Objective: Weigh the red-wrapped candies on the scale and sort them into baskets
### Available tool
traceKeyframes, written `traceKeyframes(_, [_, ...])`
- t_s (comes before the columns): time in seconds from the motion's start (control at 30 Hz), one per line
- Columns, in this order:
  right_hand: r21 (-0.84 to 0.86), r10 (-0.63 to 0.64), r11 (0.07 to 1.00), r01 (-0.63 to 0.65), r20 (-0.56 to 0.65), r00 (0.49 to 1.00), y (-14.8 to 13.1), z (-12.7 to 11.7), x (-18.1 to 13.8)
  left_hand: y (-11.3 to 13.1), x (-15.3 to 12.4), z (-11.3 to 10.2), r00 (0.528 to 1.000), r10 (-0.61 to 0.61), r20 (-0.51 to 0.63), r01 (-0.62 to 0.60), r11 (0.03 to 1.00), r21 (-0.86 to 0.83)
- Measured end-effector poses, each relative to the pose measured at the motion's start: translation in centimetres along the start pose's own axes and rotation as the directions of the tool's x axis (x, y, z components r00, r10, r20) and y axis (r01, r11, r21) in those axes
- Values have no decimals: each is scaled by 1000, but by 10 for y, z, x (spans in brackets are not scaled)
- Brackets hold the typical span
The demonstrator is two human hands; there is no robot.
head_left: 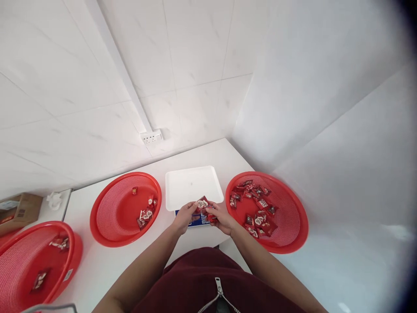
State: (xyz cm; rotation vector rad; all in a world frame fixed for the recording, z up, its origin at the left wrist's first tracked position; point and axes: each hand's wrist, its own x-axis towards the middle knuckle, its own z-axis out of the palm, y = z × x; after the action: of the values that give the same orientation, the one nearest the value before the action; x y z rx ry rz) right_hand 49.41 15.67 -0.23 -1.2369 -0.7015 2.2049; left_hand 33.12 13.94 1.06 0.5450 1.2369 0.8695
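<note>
white counter [107, 261], left hand [185, 216] and right hand [224, 218] fingers pinching red-white candy packet [202, 203]

We see three bright red mesh baskets, each with a fine perforated grid pattern: the left basket [107, 217], the right basket [293, 226] and the near-left basket [19, 261]. The tray [189, 187] between them is plain white, and the scale panel [195, 219] under its near edge is blue with white marks. The sweet packet [202, 203] we hold is red with a white patch, like the loose packets [260, 217] on the right. Our top [195, 282] is dark maroon, with a silver zip [217, 289]. The table [107, 265] is white. The wall tiles [81, 87] are white with faint grey veining, the socket [151, 137] is white, and the cardboard box [22, 208] at far left is brown.
</note>
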Motion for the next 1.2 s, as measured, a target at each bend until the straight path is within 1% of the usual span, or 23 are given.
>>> traceKeyframes(0.1, [42,22,999,-21,-23,1000,0,0,3,6,6,-14,993,-25,-116,13,995,-104])
traceKeyframes(0.2, [67,29,997,-25,-50,998,2,3,5,13,9,-23,985,-63,-159,41,990,-137])
traceKeyframes(0.23, [72,28,997,-24,-54,998,3,4,5,13,8,-24,981,-76,-178,58,993,-107])
traceKeyframes(0.3, [80,21,997,-17,-46,999,6,5,6,11,4,-23,975,-57,-213,67,997,44])
traceKeyframes(0.33, [79,14,997,-11,-31,999,8,6,6,8,1,-20,979,-28,-202,58,988,144])
traceKeyframes(0.37, [70,8,998,-7,-13,1000,9,6,5,5,-2,-17,987,-2,-158,40,971,234])
traceKeyframes(0.4, [51,2,999,-2,6,1000,10,6,5,1,-6,-13,996,13,-90,15,952,304])
traceKeyframes(0.47, [-10,-7,1000,7,34,999,12,7,2,-4,-13,-6,999,21,49,-38,931,364])
traceKeyframes(0.5, [-49,-8,999,11,46,999,12,7,1,-6,-15,-4,995,28,92,-60,928,367])
traceKeyframes(0.53, [-89,-10,996,15,56,998,12,7,0,-7,-17,-2,993,41,112,-79,928,365])
traceKeyframes(0.6, [-168,-19,985,32,76,997,13,9,-3,-8,-18,-1,994,50,92,-80,931,357])
traceKeyframes(0.7, [-268,-48,961,73,99,994,13,12,-6,-8,-16,-5,999,7,54,-25,940,341])
traceKeyframes(0.77, [-310,-65,946,96,110,992,13,14,-6,-8,-15,-7,999,-7,42,-7,943,331])
traceKeyframes(0.83, [-338,-68,935,104,116,991,13,15,-7,-8,-13,-8,999,12,32,-22,953,303])
traceKeyframes(0.9, [-346,-61,933,96,109,992,14,15,-7,-6,-9,-9,999,47,-12,-43,976,213])
traceKeyframes(1.0, [-331,-43,942,59,57,997,14,14,-7,3,-1,-13,989,81,-127,-76,996,43])
traceKeyframes(1.1, [-325,-37,945,34,-2,999,14,12,-9,15,8,-20,974,95,-204,-107,993,-49])
traceKeyframes(1.13, [-322,-39,946,33,-12,999,14,11,-10,17,10,-22,973,85,-216,-104,992,-75])
traceKeyframes(1.2, [-311,-42,950,36,-12,999,14,10,-11,17,10,-24,975,29,-218,-57,991,-121])
